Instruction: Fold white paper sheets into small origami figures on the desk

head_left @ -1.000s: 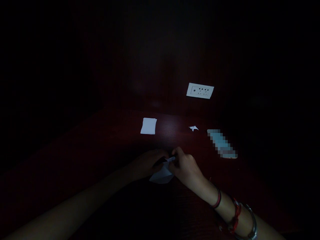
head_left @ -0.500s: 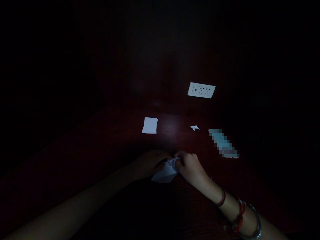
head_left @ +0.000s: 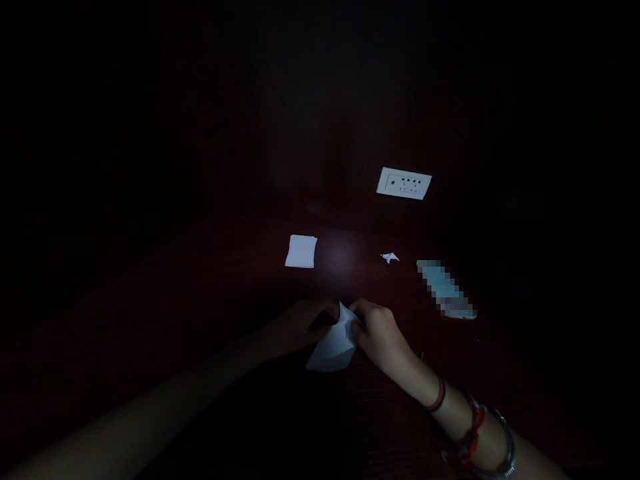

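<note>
A partly folded sheet of white paper (head_left: 333,348) is held up between my two hands, low in the middle of the head view. My right hand (head_left: 377,330) pinches its right edge between thumb and fingers. On the other side my left hand (head_left: 303,325) is in deep shadow, its thumb and fingers closed at the paper's left edge. One pointed corner of the paper sticks up between the hands. Bands and bracelets circle my right wrist and forearm.
On the dark red table (head_left: 240,260) lies a stack of white paper squares (head_left: 301,251). A small folded paper figure (head_left: 390,257) sits to its right, then a blurred-out phone (head_left: 447,290). A white socket panel (head_left: 404,183) is on the back wall. Surroundings are very dark.
The paper's top corner now stands up as a point between my hands, where it was bent down before. My left fingers have drawn back slightly from it.
</note>
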`<action>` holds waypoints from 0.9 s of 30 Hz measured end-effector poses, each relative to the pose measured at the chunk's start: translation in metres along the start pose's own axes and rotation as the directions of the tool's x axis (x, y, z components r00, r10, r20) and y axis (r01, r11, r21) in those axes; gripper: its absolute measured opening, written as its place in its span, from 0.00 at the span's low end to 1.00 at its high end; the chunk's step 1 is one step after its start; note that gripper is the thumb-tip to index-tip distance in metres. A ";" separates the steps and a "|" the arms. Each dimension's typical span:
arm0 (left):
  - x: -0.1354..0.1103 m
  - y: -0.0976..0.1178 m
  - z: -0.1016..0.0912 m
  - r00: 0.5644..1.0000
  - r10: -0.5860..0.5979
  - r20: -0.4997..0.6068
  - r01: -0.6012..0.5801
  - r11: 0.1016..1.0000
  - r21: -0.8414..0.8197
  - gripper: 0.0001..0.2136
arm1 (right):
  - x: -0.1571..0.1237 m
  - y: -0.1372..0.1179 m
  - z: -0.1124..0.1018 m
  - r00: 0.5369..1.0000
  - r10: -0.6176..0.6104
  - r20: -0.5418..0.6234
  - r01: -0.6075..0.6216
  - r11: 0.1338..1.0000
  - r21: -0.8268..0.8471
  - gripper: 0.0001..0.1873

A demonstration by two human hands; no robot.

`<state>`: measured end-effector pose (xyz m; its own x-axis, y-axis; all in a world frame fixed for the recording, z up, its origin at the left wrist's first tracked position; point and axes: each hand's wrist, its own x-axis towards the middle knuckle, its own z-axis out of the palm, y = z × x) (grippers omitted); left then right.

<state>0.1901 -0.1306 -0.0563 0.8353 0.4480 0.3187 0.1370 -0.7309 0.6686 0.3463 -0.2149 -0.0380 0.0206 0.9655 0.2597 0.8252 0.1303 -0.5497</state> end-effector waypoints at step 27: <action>-0.005 0.033 -0.005 0.960 -0.267 -0.082 0.154 0.751 -0.642 0.11 | -0.008 -0.008 -0.017 0.843 -0.491 -0.220 0.522 0.845 0.116 0.14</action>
<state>0.1881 -0.1543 -0.0324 0.7214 0.6680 0.1827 -0.1101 -0.1498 0.9826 0.3490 -0.2273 -0.0226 -0.2635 0.7003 0.6634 0.6426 0.6404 -0.4208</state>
